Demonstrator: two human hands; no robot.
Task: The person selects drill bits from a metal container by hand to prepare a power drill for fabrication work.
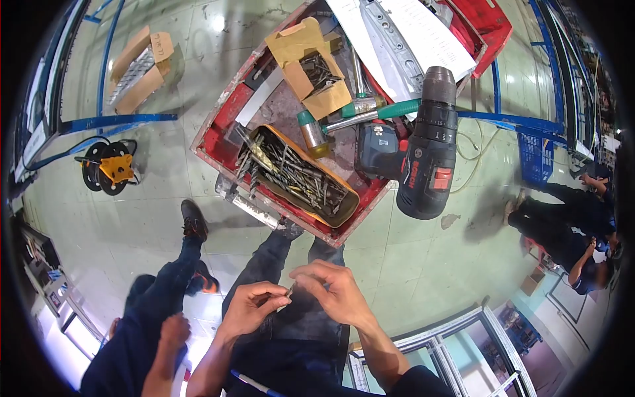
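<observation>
My left hand (250, 309) is closed in a pinch on a small metal piece (289, 294), too small in view to name. My right hand (336, 291) meets it from the other side, thumb and fingertips drawn together at the piece's upper end. Both hands are above my lap, in front of a red tool cart (215, 126). Nearest to them on the cart lies an open pouch (344, 212) full of drill bits (291, 173). A black Bosch cordless drill (426, 155) stands at the cart's right corner.
The cart also carries a torn cardboard box (291, 43) of small metal parts, a green-handled hammer (377, 114) and papers (440, 49). A co-worker's arm (169, 337) is close on my left. On the floor are a cable reel (111, 167) and an open carton (137, 73).
</observation>
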